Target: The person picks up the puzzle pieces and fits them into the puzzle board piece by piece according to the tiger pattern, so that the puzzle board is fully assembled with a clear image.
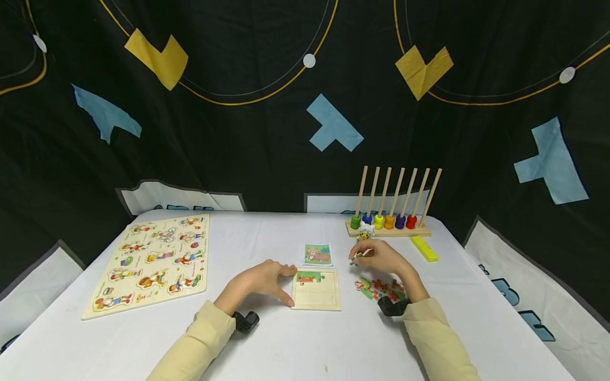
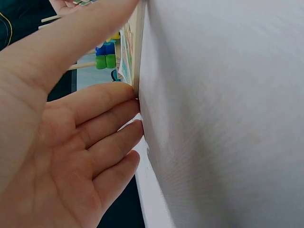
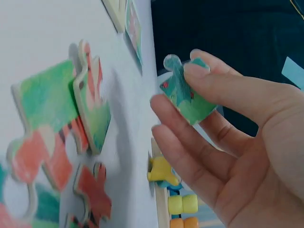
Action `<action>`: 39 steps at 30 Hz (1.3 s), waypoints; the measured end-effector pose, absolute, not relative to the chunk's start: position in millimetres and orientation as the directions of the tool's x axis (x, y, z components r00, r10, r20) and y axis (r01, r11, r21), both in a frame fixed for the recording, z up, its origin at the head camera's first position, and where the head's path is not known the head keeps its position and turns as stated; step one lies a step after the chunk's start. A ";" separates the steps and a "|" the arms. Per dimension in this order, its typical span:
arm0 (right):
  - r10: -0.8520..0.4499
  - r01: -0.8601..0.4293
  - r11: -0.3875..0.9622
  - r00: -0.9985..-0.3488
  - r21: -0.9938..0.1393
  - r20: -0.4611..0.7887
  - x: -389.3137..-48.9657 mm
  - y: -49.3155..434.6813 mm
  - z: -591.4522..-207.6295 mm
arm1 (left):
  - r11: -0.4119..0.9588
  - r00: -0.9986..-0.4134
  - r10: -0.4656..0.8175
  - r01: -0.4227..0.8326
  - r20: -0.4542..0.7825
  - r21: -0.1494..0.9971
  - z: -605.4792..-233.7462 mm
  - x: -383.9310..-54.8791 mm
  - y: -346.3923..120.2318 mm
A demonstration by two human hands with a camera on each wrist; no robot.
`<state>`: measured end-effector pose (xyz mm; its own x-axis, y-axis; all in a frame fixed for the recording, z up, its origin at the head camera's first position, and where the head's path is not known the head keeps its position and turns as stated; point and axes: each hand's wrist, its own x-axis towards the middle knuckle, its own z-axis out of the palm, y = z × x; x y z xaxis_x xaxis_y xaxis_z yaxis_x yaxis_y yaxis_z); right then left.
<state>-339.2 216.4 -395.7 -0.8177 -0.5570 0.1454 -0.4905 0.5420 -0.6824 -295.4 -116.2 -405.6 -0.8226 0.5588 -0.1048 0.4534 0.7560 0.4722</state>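
Note:
My left hand [image 1: 264, 280] rests its fingertips and thumb along the left edge of a square wooden puzzle tray [image 1: 316, 300], fingers nearly straight. At the tray's upper left lie joined green and orange jigsaw pieces [image 1: 308, 277]. Raised off the table to the right of the tray, my right hand [image 1: 381, 256] pinches a green and teal jigsaw piece [image 3: 190, 97] between thumb and fingers. Beneath that hand, several loose red, orange and green pieces [image 1: 380, 289] lie in a pile, some overlapping. A picture card [image 1: 317, 254] showing a brown animal on green lies just behind the tray.
A large wooden board [image 1: 157, 259] with figure pictures lies at the left. Behind the right hand stand a small figurine [image 1: 365, 231] and a peg rack [image 1: 388, 231] with coloured beads. A yellow block [image 1: 424, 248] lies at the right. Dark curtain hangs behind the table.

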 end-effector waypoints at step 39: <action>-0.611 -0.513 0.615 -0.790 -0.599 0.050 -322.2 153.9 -387.5 | 0.759 -0.823 0.559 0.458 -0.102 0.464 -408.0 -295.4 -117.8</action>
